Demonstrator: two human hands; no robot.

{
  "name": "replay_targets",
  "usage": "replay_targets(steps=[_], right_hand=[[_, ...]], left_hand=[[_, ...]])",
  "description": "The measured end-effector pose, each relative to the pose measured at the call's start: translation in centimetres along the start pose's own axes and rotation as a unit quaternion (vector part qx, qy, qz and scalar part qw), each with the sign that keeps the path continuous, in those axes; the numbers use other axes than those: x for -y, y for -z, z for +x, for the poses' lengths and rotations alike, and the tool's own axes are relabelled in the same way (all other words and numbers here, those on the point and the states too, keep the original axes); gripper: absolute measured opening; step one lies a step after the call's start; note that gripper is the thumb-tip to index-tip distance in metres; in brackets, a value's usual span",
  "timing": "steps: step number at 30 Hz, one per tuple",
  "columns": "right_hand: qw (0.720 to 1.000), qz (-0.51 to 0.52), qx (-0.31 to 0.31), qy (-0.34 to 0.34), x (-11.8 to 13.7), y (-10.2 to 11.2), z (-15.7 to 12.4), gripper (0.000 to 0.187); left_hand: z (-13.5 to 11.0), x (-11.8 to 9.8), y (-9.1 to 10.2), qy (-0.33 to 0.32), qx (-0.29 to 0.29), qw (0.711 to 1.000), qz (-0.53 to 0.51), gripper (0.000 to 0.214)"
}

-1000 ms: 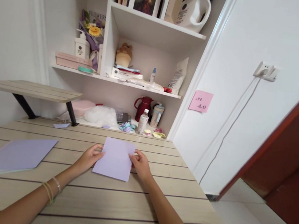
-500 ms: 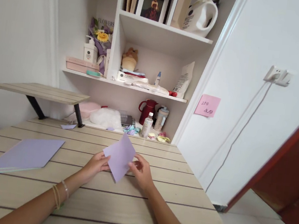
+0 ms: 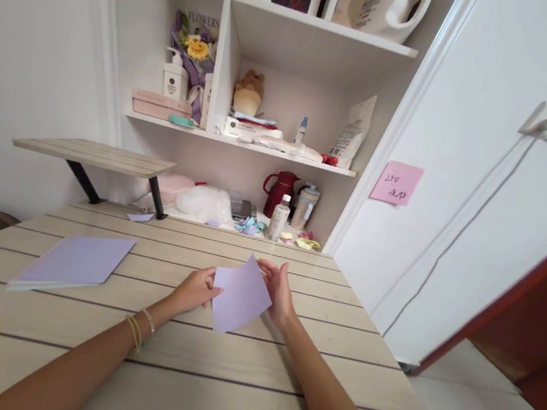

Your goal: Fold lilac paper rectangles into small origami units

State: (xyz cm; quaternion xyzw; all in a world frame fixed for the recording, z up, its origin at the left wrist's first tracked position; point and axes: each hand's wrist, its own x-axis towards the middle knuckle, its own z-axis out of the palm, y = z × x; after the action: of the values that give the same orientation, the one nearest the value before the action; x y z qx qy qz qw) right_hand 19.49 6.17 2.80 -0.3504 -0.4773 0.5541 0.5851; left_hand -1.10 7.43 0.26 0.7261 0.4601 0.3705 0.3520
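Pinching the left edge of the purple paper (image 3: 240,298) over the bench (image 3: 187,402), the left hand (image 3: 198,289) grips firmly; the right hand (image 3: 279,294) is loosely spread, thumb raised, at the right edge, contact unclear.

Soft indoor light; white wall (image 3: 501,40) bright, shelf recesses (image 3: 298,91) dimmer, faint shadow beside cable (image 3: 450,244); edges stretched, slightly soft.

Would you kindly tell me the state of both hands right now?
Left hand: closed, holding the purple sheet by its edge.
Right hand: open beside the sheet; contact cannot be told.
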Motion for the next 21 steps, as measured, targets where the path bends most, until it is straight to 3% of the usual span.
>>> replay_targets(steps=[3,5,9,12,17,21], right_hand=[[0.999,-0.048,-0.001,0.016,0.1,0.3,0.1,0.054],[0.998,-0.038,0.031,0.030,0.1,0.2,-0.1,0.046],[0.993,0.061,0.099,0.023,-0.1,0.0,-0.3,0.042],[0.989,0.052,0.129,0.041,-0.4,0.3,-0.3,0.042],[0.962,-0.114,0.227,0.099,-1.1,0.7,-0.5,0.043],[0.912,-0.301,0.207,0.188,-1.7,0.1,-0.7,0.046]], left_hand=[[-0.3,-0.7,-0.5,-0.029,-0.092,0.988,0.124,0.055],[-0.6,-1.3,-0.6,-0.046,-0.116,0.970,0.210,0.061],[-0.9,-1.8,-0.4,-0.107,-0.047,0.941,0.318,0.029],[-1.0,-1.5,0.0,-0.150,0.013,0.926,0.347,0.032],[-1.5,-0.7,0.6,-0.173,0.061,0.912,0.366,0.055],[-1.7,-0.1,0.6,-0.161,0.091,0.911,0.369,0.058]])
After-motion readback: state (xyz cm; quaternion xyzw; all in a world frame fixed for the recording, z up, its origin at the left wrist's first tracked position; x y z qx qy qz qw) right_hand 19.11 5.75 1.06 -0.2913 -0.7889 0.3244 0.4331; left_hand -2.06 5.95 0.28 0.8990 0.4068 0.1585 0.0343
